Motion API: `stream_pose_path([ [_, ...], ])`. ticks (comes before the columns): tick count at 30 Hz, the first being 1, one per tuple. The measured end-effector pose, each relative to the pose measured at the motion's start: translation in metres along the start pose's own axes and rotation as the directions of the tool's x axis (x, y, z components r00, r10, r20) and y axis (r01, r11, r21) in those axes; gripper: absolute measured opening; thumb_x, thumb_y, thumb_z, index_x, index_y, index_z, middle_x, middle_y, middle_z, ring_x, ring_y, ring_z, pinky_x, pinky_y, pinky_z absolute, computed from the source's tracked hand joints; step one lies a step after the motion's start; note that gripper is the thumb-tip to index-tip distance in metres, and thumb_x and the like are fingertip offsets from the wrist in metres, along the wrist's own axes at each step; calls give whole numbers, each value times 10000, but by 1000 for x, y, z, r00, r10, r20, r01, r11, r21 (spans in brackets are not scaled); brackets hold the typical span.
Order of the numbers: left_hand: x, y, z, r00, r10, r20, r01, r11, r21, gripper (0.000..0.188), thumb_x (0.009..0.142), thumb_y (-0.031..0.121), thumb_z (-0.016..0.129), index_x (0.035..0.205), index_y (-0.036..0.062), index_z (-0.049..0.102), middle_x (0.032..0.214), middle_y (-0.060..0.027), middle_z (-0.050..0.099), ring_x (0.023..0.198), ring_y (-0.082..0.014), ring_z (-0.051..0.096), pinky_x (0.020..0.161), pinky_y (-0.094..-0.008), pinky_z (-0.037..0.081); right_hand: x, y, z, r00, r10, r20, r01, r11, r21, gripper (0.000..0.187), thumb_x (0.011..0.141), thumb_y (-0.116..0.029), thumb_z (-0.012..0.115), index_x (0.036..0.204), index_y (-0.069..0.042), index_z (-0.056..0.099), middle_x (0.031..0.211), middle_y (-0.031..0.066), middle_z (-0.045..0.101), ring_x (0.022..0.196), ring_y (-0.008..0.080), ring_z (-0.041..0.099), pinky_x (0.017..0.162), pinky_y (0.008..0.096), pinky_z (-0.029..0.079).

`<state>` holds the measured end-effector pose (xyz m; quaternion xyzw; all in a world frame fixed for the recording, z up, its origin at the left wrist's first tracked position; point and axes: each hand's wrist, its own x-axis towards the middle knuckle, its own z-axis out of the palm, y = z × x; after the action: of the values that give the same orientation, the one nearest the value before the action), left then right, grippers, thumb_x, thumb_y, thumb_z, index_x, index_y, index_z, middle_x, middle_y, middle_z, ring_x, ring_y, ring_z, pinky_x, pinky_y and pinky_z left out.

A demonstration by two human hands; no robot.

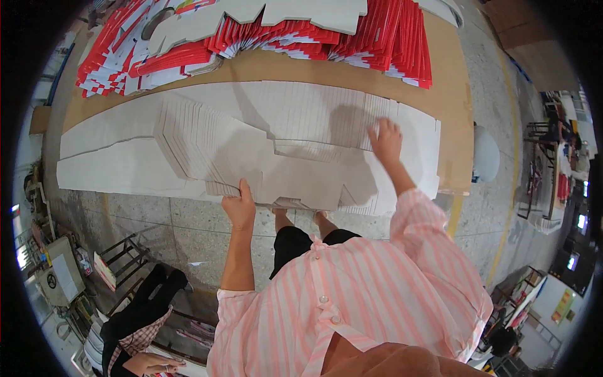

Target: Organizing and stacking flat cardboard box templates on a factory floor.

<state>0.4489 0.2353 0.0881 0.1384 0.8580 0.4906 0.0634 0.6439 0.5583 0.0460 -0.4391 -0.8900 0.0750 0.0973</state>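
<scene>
A fanned stack of die-cut cardboard sheets (308,179), greyish white with stepped edges, lies in front of me. The rows of overlapping edges run across its left part and along the back. At the near edge, my left hand (239,208) pinches the cardboard, thumb on top and the other fingers hidden underneath. Over the right part of the stack is my right hand (385,143), empty, with its fingers apart and slightly bent. Whether its fingertips touch the sheets, I cannot tell.
Brown cardboard (456,151) covers the table. Along the far side lie piles of red and white printed cardboard pieces (383,38), with a plain cut sheet (314,14) on top. Another person (135,333) is at the lower left, near a dark metal rack (129,257). A pale rounded object (486,154) stands off the table's right side.
</scene>
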Motion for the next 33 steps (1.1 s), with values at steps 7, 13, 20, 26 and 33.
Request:
stream_pose_path([
  [7,-26,63,22,849,419,322,-524,747,410,424,732,126,568,1100,-72,501,1067,-220,550,851,-308,578,665,-357,477,-89,-17,18,1000,-28,-4,27,985,-172,618,790,-403,535,1288,-86,353,1332,156,324,1250,329,252,995,507,196],
  [13,-91,126,68,425,644,636,-873,107,475,412,761,139,464,1120,-61,495,1112,-237,516,870,-328,547,689,-338,466,-103,11,33,998,-28,61,34,995,-91,613,811,-417,481,1307,-90,328,1338,152,323,1269,309,230,1022,512,128],
  [20,-41,66,3,875,130,467,-226,962,156,370,789,155,544,1075,-78,515,1118,-176,527,895,-262,555,757,-349,448,-96,14,43,998,-53,14,55,988,-144,667,820,-500,399,1334,-94,273,1412,144,172,1303,346,110,1019,546,62],
  [26,11,-50,-17,923,-295,247,355,408,-841,350,802,158,593,1078,-42,516,1065,-90,558,958,-210,537,838,-332,422,-92,-6,30,996,22,92,-6,985,-174,674,829,-513,378,1345,-98,253,1419,148,158,1312,340,90,1022,540,57],
  [33,22,-97,-11,920,-369,128,378,755,-536,338,797,105,582,1091,-40,502,1019,-81,565,877,-189,558,728,-276,445,-92,0,33,994,35,105,-21,990,-140,667,830,-510,385,1347,-109,253,1417,149,167,1312,337,92,1024,532,59],
])
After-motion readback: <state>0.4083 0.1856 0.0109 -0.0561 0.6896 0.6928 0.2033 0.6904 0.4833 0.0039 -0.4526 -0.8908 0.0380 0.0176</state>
